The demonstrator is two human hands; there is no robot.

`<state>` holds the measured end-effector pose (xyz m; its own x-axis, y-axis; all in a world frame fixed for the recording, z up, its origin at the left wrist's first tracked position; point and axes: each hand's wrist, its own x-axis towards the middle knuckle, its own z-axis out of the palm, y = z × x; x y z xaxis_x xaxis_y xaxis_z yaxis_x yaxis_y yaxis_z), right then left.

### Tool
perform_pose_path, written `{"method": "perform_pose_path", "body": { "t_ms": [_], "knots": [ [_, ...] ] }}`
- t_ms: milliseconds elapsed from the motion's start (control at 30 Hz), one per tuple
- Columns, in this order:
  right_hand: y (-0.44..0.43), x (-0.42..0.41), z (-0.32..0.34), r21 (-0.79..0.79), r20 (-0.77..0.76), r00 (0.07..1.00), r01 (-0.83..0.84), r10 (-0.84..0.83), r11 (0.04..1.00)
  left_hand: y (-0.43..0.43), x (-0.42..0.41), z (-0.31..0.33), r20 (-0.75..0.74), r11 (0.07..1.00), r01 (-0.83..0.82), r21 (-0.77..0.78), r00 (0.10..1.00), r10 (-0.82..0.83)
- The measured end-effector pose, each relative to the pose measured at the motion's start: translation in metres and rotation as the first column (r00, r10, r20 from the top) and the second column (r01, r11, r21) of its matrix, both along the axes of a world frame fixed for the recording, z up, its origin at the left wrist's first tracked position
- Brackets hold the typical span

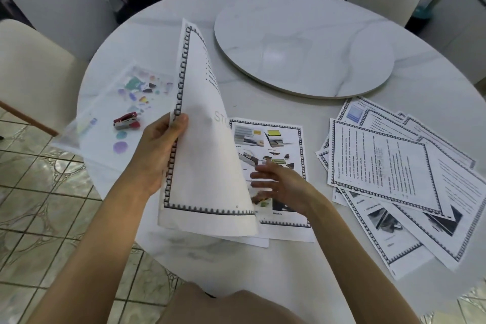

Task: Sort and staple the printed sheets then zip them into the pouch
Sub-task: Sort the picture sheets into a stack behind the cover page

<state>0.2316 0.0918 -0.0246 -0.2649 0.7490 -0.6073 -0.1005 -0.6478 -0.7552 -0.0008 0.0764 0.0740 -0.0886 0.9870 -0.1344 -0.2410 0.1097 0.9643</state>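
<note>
Head view: you are mid-sort, one sheet lifted and the rest waiting.

Your left hand [160,150] pinches the lifted sheet [207,155] by its left border, thumb on top, so the page curls up off the table; your right hand [278,184] is blurred, fingers spread and holding nothing, just above the picture page [273,144] lying flat beneath. Keep the left pinch at the edge so the print stays readable, check the page number at the bottom, and steady the lower page with your flat right palm so it does not skid. The unsorted fan of sheets [389,166] lies well apart to your right. The red stapler [126,120] sits on the clear pouch [110,102] to your left, both untouched. Square every edge on the table [263,265] before stapling.
</note>
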Motion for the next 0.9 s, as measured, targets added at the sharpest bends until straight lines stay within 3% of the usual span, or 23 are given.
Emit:
{"method": "perform_pose_path", "body": {
  "t_ms": [233,467,733,800,900],
  "knots": [
    [-0.007,-0.024,-0.003,-0.145,-0.211,0.976,-0.083,0.051,0.986,0.002,0.013,0.011,0.023,0.997,0.066,0.039,0.998,-0.067],
    [0.000,-0.020,0.003,-0.072,-0.191,0.980,-0.067,0.052,0.995,0.001,0.019,0.011,0.050,0.991,0.119,0.057,0.991,-0.121],
    [0.008,0.003,0.013,0.087,-0.272,0.956,0.143,-0.114,0.986,0.005,0.014,-0.001,-0.008,0.993,0.114,0.019,0.994,-0.113],
    [0.009,0.018,0.019,0.150,-0.227,0.967,0.156,-0.119,0.976,0.007,0.010,-0.010,-0.062,0.993,0.112,-0.032,0.992,-0.114],
    [0.008,0.033,0.020,0.254,0.014,0.986,0.158,-0.167,0.954,0.010,0.006,-0.028,-0.167,0.979,0.153,-0.135,0.970,-0.175]
  ]
}}
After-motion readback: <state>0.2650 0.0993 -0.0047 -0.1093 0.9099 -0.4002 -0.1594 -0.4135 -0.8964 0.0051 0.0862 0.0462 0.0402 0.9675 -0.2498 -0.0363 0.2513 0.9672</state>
